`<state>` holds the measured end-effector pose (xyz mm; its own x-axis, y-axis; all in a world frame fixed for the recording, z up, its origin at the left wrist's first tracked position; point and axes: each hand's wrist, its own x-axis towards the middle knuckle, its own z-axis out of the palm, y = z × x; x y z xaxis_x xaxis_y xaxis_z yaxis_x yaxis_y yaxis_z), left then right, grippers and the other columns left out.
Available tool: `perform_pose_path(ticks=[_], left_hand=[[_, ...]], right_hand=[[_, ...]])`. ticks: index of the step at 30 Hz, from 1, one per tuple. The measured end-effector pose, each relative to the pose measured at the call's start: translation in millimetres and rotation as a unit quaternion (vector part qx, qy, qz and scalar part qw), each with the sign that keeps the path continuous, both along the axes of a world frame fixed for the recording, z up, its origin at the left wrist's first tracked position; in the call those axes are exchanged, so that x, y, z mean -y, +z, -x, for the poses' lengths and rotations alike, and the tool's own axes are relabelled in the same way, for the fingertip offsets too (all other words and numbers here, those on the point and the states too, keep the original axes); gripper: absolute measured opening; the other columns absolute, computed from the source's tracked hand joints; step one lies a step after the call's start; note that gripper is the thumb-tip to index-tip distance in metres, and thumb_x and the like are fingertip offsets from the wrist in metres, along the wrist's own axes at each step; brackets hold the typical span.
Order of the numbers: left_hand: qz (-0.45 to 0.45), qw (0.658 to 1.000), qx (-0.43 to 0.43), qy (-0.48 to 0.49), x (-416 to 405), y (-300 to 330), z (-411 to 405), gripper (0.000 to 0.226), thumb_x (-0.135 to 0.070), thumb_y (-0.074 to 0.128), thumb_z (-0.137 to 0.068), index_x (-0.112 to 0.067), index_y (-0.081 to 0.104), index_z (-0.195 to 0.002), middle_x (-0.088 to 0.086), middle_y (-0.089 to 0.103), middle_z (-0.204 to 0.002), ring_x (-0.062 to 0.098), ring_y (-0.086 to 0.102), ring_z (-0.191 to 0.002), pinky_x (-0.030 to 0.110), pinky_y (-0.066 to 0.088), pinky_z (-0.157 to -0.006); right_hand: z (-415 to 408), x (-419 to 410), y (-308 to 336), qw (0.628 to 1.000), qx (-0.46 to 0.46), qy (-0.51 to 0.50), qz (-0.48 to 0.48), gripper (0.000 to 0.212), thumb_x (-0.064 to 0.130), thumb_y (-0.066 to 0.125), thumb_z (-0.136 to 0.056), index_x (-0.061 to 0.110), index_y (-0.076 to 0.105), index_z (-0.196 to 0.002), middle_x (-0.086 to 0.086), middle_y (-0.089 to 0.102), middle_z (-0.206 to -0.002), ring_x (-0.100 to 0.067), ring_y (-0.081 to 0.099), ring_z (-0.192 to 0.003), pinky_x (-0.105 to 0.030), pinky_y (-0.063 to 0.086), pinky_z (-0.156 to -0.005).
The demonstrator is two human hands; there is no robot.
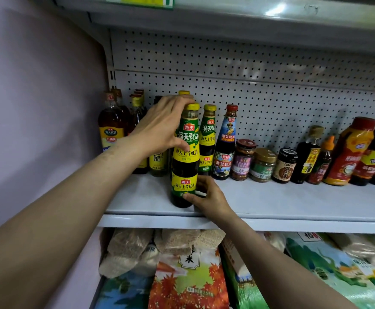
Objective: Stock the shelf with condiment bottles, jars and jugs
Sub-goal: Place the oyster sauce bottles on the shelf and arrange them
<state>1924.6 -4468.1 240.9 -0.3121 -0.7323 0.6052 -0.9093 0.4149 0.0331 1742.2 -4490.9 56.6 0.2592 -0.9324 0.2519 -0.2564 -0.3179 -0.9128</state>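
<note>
Oyster sauce bottle (185, 157) upright near front edge of shelf (293, 204), centre-left of frame. Left hand (162, 126) wrapped round neck below yellow cap; right hand (206, 197) pinches base at lower label. Judgement: slide back with base flat, align in front of matching bottle (207, 139), label outward, avoid knocking neighbours, release top last.

A lilac wall (37, 97) fills the left side, and a white pegboard (248, 85) backs the shelving at the far side. On the level below, near, clear bags of grain (137, 248) lie at the left. Beside them lie printed rice sacks: one with orange leaves (188, 279), one green (329, 264) further right.
</note>
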Motion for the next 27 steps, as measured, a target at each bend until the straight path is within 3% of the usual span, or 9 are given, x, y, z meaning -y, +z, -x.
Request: perform_pose_path(ticks=[8,18,27], left_hand=[[0.014,1.000,0.004,0.028,12.2,-0.6,-2.8,0.117,-0.051,0.089,-0.050,-0.020,0.028,-0.145,0.009,0.040,-0.148,0.028,0.030,-0.140,0.044,0.028,-0.112],[0.008,0.999,-0.004,0.033,26.9,-1.0,-8.0,0.118,-0.052,0.089,-0.048,-0.022,0.028,-0.145,0.009,0.041,-0.148,0.029,0.031,-0.140,0.044,0.028,-0.112],[0.013,0.999,-0.005,0.041,43.4,-1.1,-12.3,0.119,-0.053,0.089,-0.045,-0.023,0.029,-0.144,0.010,0.043,-0.147,0.030,0.033,-0.138,0.043,0.026,-0.111]], right_hand=[[-9.4,12.5,1.7,1.000,-0.002,-0.019,0.002,0.054,0.024,0.085,-0.077,0.025,0.051,-0.119,0.004,0.065,-0.123,-0.010,0.059,-0.117,-0.032,0.052,-0.098],[-15.2,22.9,2.5,0.999,-0.015,-0.029,0.003,0.059,0.024,0.084,-0.078,0.017,0.050,-0.126,0.004,0.063,-0.124,-0.009,0.058,-0.116,-0.012,0.047,-0.082],[-20.9,35.8,4.9,0.999,-0.022,-0.038,-0.004,0.059,0.023,0.083,-0.079,0.016,0.050,-0.127,0.002,0.063,-0.127,-0.011,0.057,-0.118,-0.023,0.047,-0.092]])
